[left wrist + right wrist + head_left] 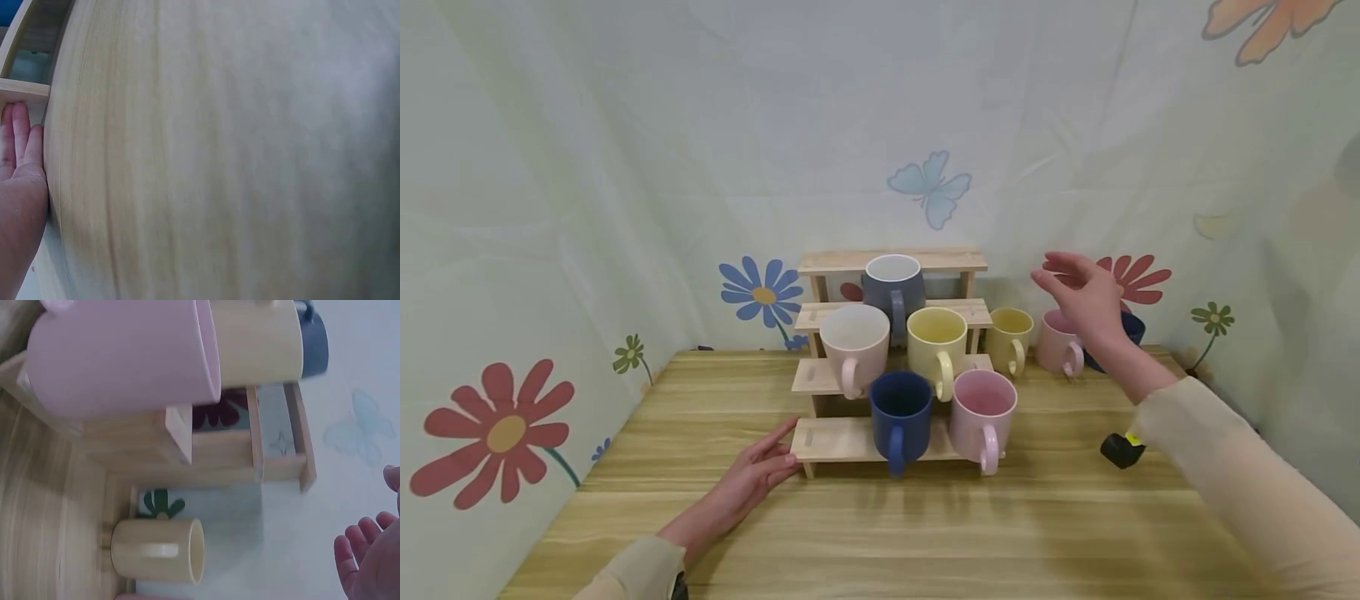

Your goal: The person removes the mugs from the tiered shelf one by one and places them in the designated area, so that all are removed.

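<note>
Straight fingers of my left hand (pixel 748 483) touch the left end of a stepped wooden rack (pixel 831 437), at its lowest step. My right hand (pixel 1086 300) hovers in the air right of the rack, holding nothing, fingers loosely bent. Along the lowest step stand a navy mug (pixel 901 417) and a pink mug (pixel 125 359). Above them are a pale pink mug (pixel 853 346) and a yellow mug (pixel 936 342); higher still is a grey mug (pixel 887 292). The top step (pixel 955 258) carries no mug.
On the wooden table (pixel 880 542), right of the rack, stand another yellow mug (pixel 150 550), another pink mug (pixel 1056 346) and a second navy mug (pixel 1133 327), partly hidden by my right arm. A small black object (pixel 1122 450) lies nearer. Flowered cloth (pixel 700 167) hangs behind.
</note>
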`<state>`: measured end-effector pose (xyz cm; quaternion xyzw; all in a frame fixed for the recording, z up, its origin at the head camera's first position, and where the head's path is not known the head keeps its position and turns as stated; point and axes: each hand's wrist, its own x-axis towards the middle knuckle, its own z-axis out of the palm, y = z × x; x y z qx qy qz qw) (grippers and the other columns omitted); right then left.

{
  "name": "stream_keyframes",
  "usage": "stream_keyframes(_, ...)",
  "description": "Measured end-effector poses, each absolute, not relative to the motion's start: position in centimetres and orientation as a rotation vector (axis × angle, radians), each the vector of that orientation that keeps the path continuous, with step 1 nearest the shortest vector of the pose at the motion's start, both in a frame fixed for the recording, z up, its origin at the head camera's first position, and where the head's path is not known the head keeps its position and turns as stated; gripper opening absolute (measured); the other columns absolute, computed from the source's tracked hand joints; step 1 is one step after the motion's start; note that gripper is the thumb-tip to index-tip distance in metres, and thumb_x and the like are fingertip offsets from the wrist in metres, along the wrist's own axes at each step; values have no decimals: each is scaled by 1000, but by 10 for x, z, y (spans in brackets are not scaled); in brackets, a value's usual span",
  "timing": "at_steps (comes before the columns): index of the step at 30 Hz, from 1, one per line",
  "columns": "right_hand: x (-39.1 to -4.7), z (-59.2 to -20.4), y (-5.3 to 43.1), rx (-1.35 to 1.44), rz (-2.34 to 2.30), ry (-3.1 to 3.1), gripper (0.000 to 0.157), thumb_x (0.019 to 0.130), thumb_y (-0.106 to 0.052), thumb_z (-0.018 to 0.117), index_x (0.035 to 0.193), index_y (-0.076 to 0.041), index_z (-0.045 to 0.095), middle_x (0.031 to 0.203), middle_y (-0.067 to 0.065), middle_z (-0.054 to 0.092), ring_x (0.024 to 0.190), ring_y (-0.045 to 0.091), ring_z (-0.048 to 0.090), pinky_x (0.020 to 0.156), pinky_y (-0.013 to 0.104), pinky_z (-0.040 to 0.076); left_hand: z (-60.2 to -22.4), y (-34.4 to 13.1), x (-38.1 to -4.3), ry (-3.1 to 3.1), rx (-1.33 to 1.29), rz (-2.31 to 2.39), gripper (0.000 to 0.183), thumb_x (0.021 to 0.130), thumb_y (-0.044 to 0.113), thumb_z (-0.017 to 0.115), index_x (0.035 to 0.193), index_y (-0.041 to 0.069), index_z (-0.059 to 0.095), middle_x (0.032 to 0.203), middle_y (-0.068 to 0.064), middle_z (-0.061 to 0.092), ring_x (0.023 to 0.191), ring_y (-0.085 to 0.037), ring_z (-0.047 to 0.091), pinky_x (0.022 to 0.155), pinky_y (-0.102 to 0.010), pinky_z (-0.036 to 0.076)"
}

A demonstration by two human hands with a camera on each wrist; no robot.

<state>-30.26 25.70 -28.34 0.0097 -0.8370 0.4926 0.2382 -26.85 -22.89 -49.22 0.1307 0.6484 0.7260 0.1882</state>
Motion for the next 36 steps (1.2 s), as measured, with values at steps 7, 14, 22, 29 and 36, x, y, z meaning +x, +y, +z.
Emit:
stream_keyframes(7, -291, -272, 226, 251, 1350, -2463, 57, 95, -45, 62, 143, -17, 52, 137, 11, 60, 120, 25, 59, 84, 16, 55, -491, -229, -268, 1829, 370, 2033, 75, 100, 9, 53, 160, 8, 8, 119, -1, 57, 108, -6, 63, 102, -20, 51)
stream_keyframes(14, -288, -266, 201, 556, 1265, -2697, 57, 97, -38, 61, 146, -13, 45, 142, 13, 55, 126, 31, 55, 99, 48, 55, -493, -229, -267, 1840, 349, 2042, 75, 99, 9, 55, 160, 9, 11, 119, -2, 57, 108, -7, 64, 102, -21, 52)
stream_keyframes(22, -293, -262, 176, 766, 1167, -2793, 53, 91, -36, 71, 137, -15, 57, 137, 11, 61, 115, 27, 62, 91, 40, 58, -494, -229, -267, 1843, 335, 2035, 73, 99, 9, 54, 160, 12, 12, 119, -2, 56, 107, -7, 64, 102, -21, 52)
stream_keyframes(29, -298, -257, 158, 756, 1266, -2854, 57, 88, -32, 75, 138, -12, 57, 138, 7, 60, 116, 26, 62, 91, 37, 58, -494, -229, -269, 1837, 352, 2030, 73, 100, 10, 53, 160, 11, 11, 122, -2, 56, 111, -7, 63, 103, -20, 51)
stream_keyframes(36, -302, -263, 140, 583, 1604, -2756, 57, 89, -23, 74, 139, -7, 54, 136, 13, 62, 121, 28, 63, 94, 38, 59, -494, -229, -269, 1833, 368, 2036, 72, 101, 9, 52, 160, 11, 11, 123, -2, 56, 111, -8, 63, 103, -21, 51)
